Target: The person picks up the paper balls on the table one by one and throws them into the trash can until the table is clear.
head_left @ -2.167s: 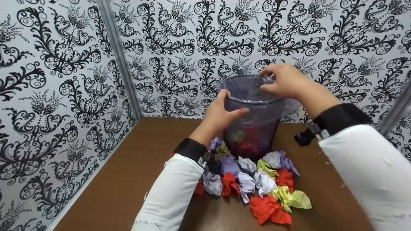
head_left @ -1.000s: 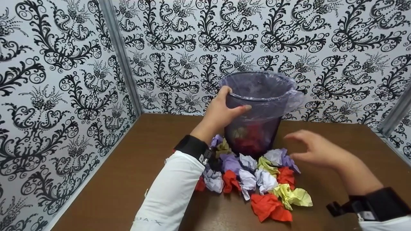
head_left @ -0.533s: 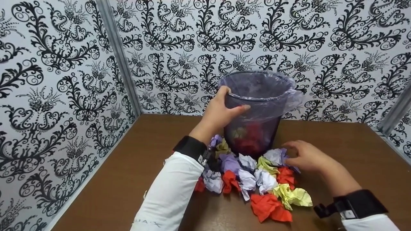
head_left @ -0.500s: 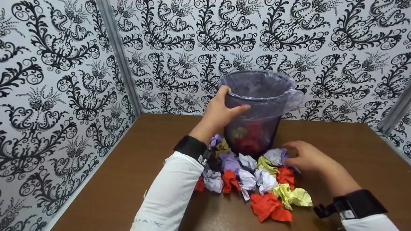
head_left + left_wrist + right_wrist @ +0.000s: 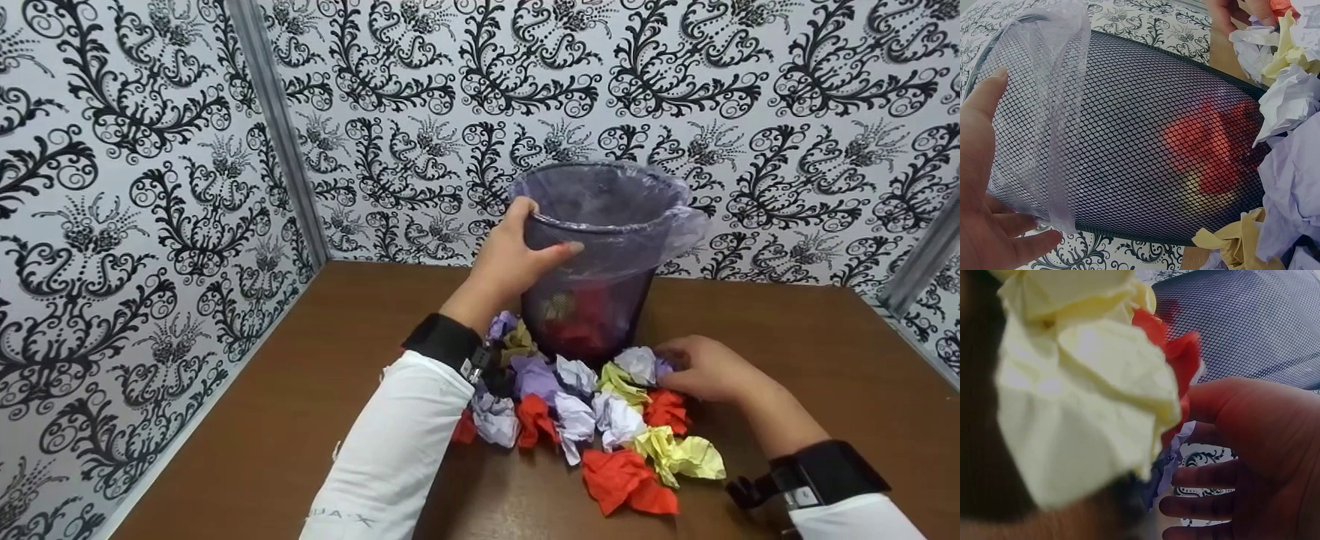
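We see the left hand (image 5: 517, 259) gripping the rim of the mesh bin (image 5: 592, 300), thumb across its lined front, at the back of the table (image 5: 300, 405). The right hand (image 5: 701, 367) curls its fingers round a purple paper ball (image 5: 664, 367) — just beside the bin's base, at the edge of the crumpled paper pile (image 5: 600, 420).

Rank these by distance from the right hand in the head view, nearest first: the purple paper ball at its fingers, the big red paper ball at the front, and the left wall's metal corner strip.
1. Purple paper ball: at the right hand's fingers, beside the bin's base.
2. Big red paper ball: front of the pile, toward the camera.
3. Metal corner strip: far left, where the walls meet.
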A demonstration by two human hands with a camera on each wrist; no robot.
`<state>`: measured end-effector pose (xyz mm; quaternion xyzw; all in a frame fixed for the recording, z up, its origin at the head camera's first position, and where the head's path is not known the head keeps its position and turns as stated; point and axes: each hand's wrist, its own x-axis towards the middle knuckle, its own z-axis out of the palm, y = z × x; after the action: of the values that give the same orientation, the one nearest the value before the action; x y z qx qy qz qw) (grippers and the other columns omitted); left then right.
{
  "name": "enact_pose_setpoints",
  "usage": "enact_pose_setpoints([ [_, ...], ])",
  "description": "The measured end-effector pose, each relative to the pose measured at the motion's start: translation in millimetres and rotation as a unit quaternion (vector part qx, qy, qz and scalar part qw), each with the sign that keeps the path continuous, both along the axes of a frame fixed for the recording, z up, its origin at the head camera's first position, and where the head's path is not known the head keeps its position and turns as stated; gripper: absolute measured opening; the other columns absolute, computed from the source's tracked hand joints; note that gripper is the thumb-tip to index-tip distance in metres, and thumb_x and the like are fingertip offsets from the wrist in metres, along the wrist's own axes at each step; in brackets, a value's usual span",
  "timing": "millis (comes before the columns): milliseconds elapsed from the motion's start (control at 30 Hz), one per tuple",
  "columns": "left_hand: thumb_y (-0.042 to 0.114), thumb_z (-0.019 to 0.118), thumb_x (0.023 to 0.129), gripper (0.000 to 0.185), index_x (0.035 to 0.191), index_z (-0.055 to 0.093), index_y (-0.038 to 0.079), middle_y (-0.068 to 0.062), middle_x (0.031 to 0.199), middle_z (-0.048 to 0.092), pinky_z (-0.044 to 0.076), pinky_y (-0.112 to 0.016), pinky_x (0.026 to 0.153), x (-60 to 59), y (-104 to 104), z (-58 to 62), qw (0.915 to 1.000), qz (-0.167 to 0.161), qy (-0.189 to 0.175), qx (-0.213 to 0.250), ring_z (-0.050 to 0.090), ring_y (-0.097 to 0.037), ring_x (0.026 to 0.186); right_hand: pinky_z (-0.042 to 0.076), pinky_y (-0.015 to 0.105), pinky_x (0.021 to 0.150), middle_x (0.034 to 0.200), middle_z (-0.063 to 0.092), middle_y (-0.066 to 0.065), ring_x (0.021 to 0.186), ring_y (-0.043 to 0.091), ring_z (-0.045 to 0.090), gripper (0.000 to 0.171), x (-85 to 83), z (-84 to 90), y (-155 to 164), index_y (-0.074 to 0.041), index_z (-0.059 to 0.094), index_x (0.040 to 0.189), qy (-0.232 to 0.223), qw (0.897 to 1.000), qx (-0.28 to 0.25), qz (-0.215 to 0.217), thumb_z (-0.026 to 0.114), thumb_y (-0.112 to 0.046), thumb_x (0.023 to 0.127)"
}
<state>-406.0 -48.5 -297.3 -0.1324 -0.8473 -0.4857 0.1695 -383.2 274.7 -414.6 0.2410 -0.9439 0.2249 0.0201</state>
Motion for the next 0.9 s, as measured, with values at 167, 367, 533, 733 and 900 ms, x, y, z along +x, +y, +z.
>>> enact_pose_setpoints([
  [167, 0.068, 0.078, 0.059, 0.072, 0.113, 0.044, 0.035, 0.007, 0.109, 0.058, 0.054, -0.037, 0.084, 1.3, -0.2, 1.7, 0.9999, -0.004, -0.011, 0.007, 0.061, -0.013, 0.097, 0.053, 0.038, 0.074, 0.093, 0.069, 0.008, 0.081, 0.020, 0.061, 0.045, -3.0, -0.9, 0.7, -0.002, 0.069, 0.106, 0.007, 1.000, 0.014, -0.007, 0.078, -0.027, 0.069],
  [367, 0.068, 0.078, 0.059, 0.072, 0.113, 0.044, 0.035, 0.006, 0.109, 0.058, 0.054, -0.036, 0.084, 1.7, 1.2, 2.4, 1.0000, -0.002, -0.007, -0.001, 0.061, -0.013, 0.097, 0.052, 0.034, 0.068, 0.087, 0.068, 0.006, 0.075, 0.017, 0.059, 0.039, -2.5, -1.0, 2.6, -0.003, 0.070, 0.099, -0.006, 1.000, 0.006, -0.023, 0.078, -0.023, 0.066],
  [533, 0.066, 0.079, 0.060, 0.071, 0.113, 0.044, 0.034, 0.006, 0.109, 0.059, 0.054, -0.037, 0.084, 1.4, 2.6, 2.5, 1.0000, -0.005, -0.005, 0.004, 0.060, -0.013, 0.097, 0.052, 0.032, 0.067, 0.087, 0.068, 0.005, 0.076, 0.017, 0.059, 0.035, 0.7, 3.8, 7.0, -0.006, 0.070, 0.096, -0.016, 0.999, -0.003, -0.037, 0.078, -0.022, 0.066],
  [733, 0.067, 0.079, 0.059, 0.072, 0.113, 0.044, 0.035, 0.007, 0.109, 0.059, 0.054, -0.037, 0.084, -0.3, 1.8, 0.1, 0.9999, -0.007, -0.003, 0.007, 0.060, -0.012, 0.097, 0.052, 0.031, 0.065, 0.088, 0.067, 0.005, 0.076, 0.017, 0.059, 0.036, 4.9, 11.0, 12.8, -0.006, 0.070, 0.098, -0.038, 0.998, -0.024, -0.050, 0.079, -0.020, 0.066],
  [900, 0.068, 0.079, 0.059, 0.072, 0.112, 0.045, 0.033, 0.006, 0.107, 0.059, 0.053, -0.035, 0.084, -1.7, 0.2, -0.1, 0.9999, -0.003, 0.012, -0.003, 0.061, -0.012, 0.096, 0.052, 0.029, 0.065, 0.086, 0.067, 0.006, 0.076, 0.018, 0.059, 0.037, 8.4, 20.5, 21.5, -0.004, 0.070, 0.098, -0.045, 0.997, -0.050, -0.036, 0.081, -0.018, 0.065],
])
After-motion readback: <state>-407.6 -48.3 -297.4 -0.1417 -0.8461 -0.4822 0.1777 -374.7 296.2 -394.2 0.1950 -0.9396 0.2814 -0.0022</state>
